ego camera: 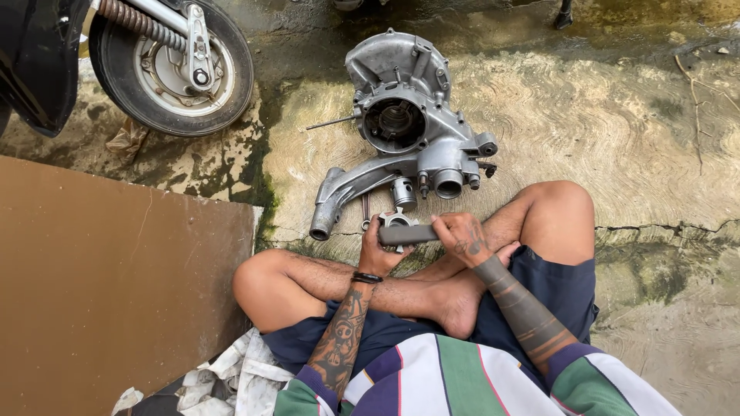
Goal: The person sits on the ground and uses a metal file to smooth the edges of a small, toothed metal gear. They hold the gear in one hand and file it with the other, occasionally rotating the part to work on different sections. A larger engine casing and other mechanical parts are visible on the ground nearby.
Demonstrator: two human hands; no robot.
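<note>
I sit cross-legged on the concrete ground. Both hands grip a grey metal bar-shaped part [407,234] held level above my shins. My left hand [378,250] clasps its left end, where a lighter metal piece sticks out. My right hand [461,237] wraps its right end. Just beyond the bar lies a grey scooter engine casing [405,127] with a round opening facing up. A small metal cylinder [403,192] and a wrench [365,211] rest on the ground between the casing and my hands.
A scooter wheel [171,68] with a spring shock stands at the upper left beside dark bodywork [38,62]. A brown board [108,285] covers the ground to my left. White rags [223,381] lie by my left thigh. The concrete is wet and mossy.
</note>
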